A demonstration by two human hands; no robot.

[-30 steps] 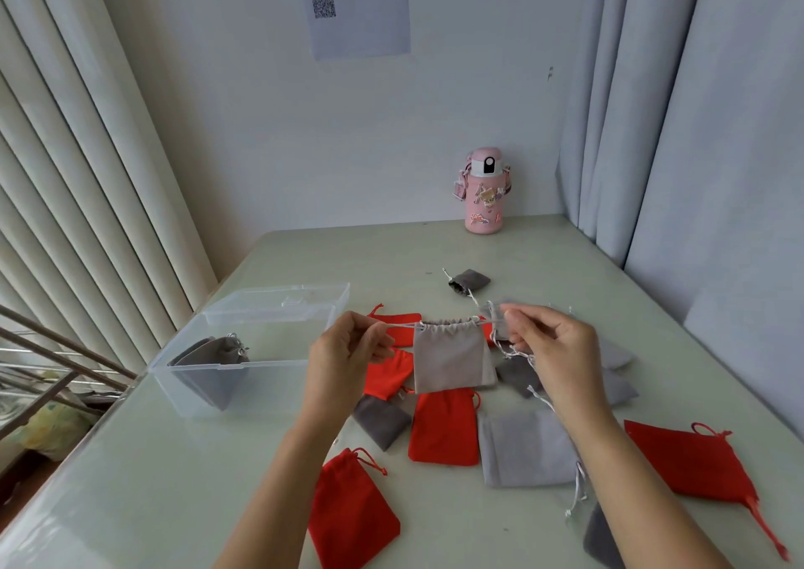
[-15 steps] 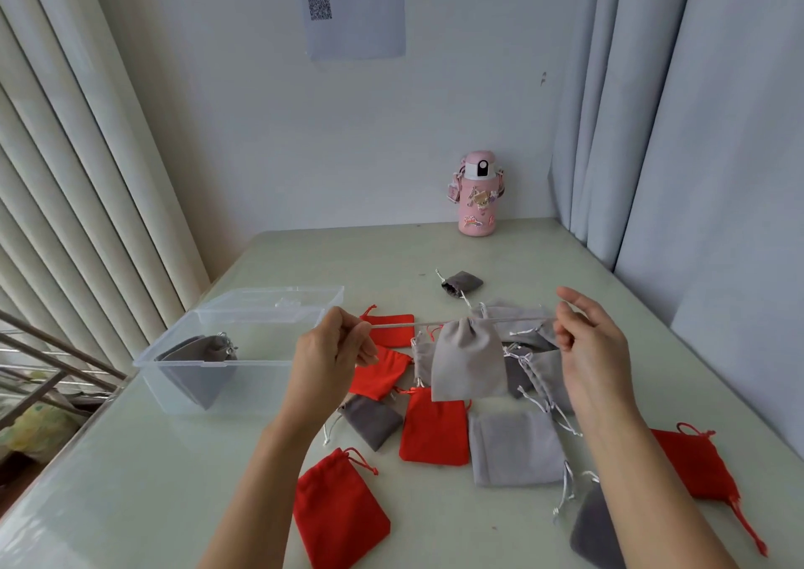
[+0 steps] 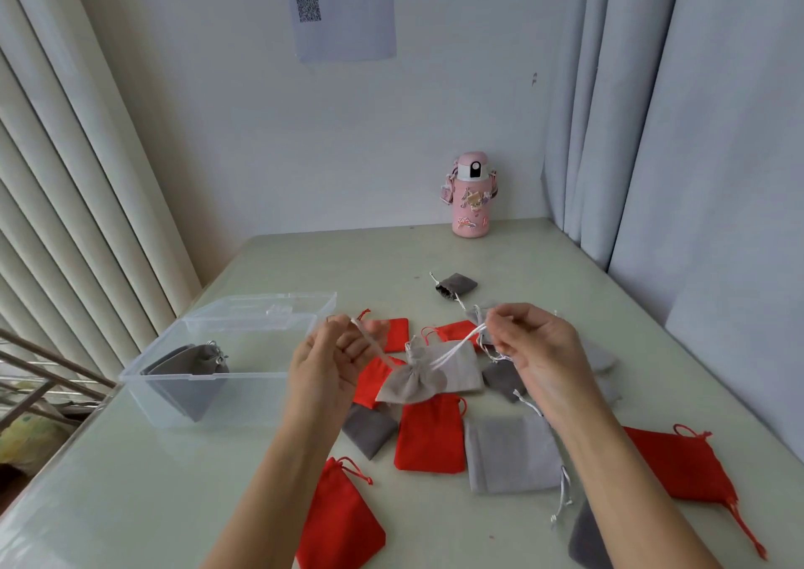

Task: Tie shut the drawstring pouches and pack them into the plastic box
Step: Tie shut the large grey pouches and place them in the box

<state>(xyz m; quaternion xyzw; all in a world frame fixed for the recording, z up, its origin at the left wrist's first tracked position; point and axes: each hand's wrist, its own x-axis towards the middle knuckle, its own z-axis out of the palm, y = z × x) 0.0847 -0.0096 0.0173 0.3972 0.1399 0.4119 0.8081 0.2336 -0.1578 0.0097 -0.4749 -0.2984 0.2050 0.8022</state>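
Nearest the viewer, a flat red fabric pouch (image 3: pixel 339 520) is seen lying on the pale green table (image 3: pixel 130 481), with a dark grey cloth pouch (image 3: pixel 587 542) cut off at the lower right edge and a second red pouch (image 3: pixel 678 464) laid out to the right. Just beyond, a flat light grey pouch (image 3: pixel 511 455) and a third red pouch (image 3: pixel 430 438) are laid side by side. Above these, a small light grey drawstring pouch (image 3: pixel 413 383), its neck gathered tight, is held up between two bare hands by its white cords. One cord (image 3: pixel 370 342) is pinched by the left hand (image 3: pixel 330 368), thumb and curled fingers closed on it; the other cord (image 3: pixel 461 346) is pinched likewise by the right hand (image 3: pixel 539 351). The cords are drawn upward and apart. To the left, a clear plastic box (image 3: pixel 204 378) is placed on the table, its lid (image 3: pixel 269 305) lying open behind it, and a grey tied pouch (image 3: pixel 187 372) is leaned inside. Farther back, a lone dark grey pouch (image 3: pixel 457 285) is found, then a pink sticker-covered bottle (image 3: pixel 471 196) by the wall, where a sheet with a QR code (image 3: pixel 343 7) is hung.
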